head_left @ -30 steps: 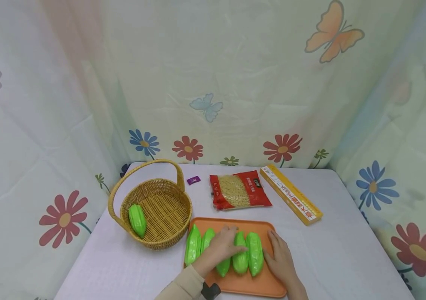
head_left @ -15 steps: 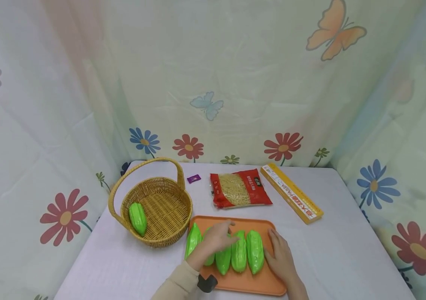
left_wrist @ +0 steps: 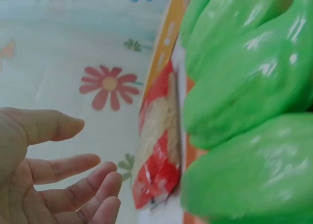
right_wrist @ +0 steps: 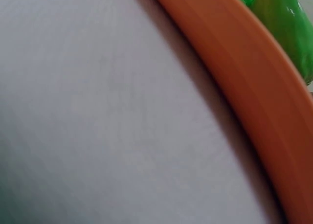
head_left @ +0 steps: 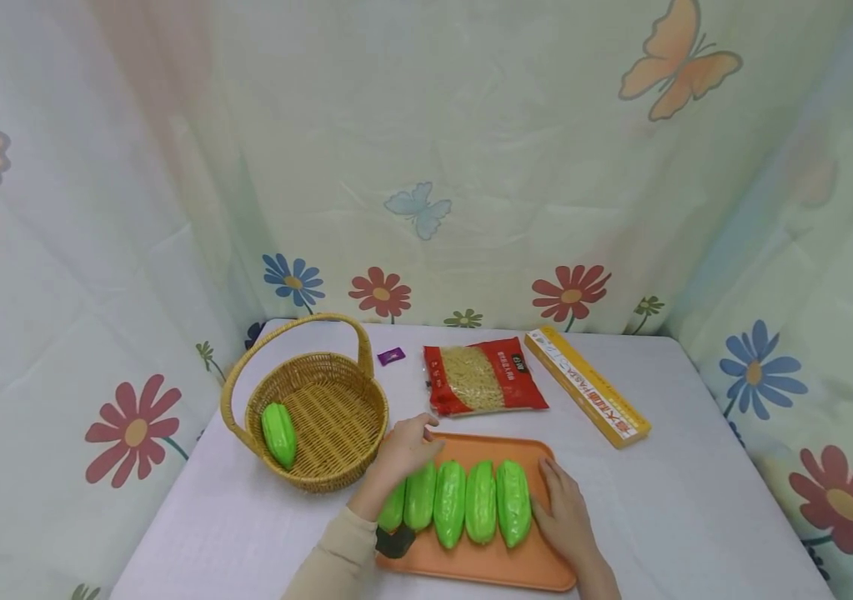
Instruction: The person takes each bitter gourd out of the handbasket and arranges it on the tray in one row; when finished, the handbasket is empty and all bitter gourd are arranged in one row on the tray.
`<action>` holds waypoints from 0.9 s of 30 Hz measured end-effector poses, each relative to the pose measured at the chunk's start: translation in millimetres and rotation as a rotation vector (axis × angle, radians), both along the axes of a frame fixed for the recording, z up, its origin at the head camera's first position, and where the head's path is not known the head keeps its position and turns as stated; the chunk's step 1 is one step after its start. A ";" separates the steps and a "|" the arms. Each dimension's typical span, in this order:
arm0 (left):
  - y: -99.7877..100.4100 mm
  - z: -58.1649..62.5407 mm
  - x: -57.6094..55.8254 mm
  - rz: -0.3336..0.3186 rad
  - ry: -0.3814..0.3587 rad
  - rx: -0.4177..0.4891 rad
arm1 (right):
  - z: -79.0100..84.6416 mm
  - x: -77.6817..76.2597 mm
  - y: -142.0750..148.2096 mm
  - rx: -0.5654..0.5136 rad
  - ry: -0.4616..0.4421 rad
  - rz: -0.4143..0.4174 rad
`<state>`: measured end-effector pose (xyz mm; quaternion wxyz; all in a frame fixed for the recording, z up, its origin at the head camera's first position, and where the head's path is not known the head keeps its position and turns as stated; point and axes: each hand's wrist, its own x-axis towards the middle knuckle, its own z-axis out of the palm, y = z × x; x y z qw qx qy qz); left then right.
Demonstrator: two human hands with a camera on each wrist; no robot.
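Note:
Several glossy green ridged gourds lie side by side on an orange tray. My left hand hovers above the tray's far left corner, partly covering the leftmost gourd. Its fingers are loosely bent with nothing in them; in the left wrist view the hand is beside the gourds, apart from them. At the tray's right rim, my right hand rests with fingers extended. Only the tray wall, the cloth and part of a gourd show in the right wrist view.
Left of the tray stands a wicker basket with a tall handle, holding one green gourd. Behind the tray lie a small purple packet, a red bag of pasta and a long yellow pasta box. Printed curtains enclose the table.
My left hand has moved left and away from me, from over the middle gourds to the tray's far left corner, uncovering them. My right hand stays at the right rim.

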<state>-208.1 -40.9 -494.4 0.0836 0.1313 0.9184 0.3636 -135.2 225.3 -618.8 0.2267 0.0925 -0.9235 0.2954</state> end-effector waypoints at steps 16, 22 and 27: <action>-60.8 -7.1 -5.9 0.156 0.082 0.190 | -1.8 -1.7 1.7 0.010 -0.073 -0.004; -87.4 -10.8 -8.3 0.287 0.065 0.130 | -2.3 -2.0 2.3 0.005 -0.063 -0.002; -108.0 -11.6 -7.3 0.383 0.066 0.072 | -3.6 -2.6 2.9 0.003 -0.078 -0.007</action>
